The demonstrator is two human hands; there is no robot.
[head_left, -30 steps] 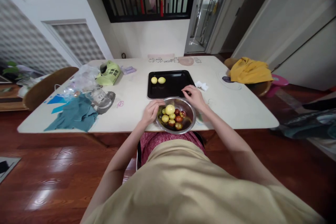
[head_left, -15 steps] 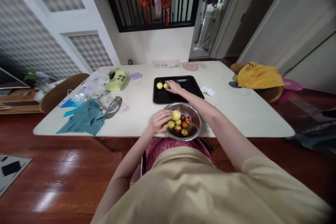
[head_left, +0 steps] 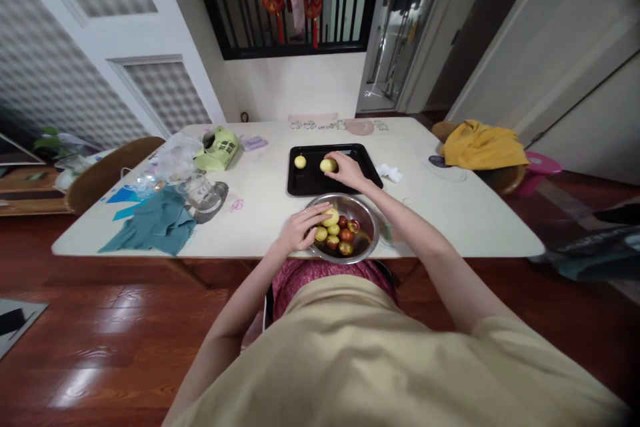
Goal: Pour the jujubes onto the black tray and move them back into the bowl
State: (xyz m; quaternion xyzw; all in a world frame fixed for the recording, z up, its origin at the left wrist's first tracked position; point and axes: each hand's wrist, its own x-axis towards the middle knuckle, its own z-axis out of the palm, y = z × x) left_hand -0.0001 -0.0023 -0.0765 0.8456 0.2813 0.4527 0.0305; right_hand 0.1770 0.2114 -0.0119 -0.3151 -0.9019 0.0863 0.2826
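My right hand (head_left: 347, 172) has its fingers closed round a round yellow fruit (head_left: 327, 165) at the middle of the black baking tray (head_left: 345, 189). A second yellow fruit (head_left: 300, 162) lies apart on the tray's left side. At the near table edge stands a steel bowl (head_left: 373, 230) of yellow and red-brown round fruits (head_left: 345, 235). My left hand (head_left: 299, 227) reaches over the bowl's left rim. Its fingers stretch across the top of a larger pale yellow fruit (head_left: 331, 217), with the thumb apart below; whether they grip it is unclear.
On the left of the white table (head_left: 260, 227) are a teal cloth (head_left: 155, 220), a clear container (head_left: 203, 195), plastic bags (head_left: 175, 157) and a light green cap (head_left: 219, 148). A crumpled tissue (head_left: 390, 173) lies right of the tray. Yellow clothing (head_left: 483, 145) drapes a chair at right.
My right hand has moved right across the tray along with one yellow fruit, away from the other. My left hand's fingers have shifted further over the larger yellow fruit in the bowl.
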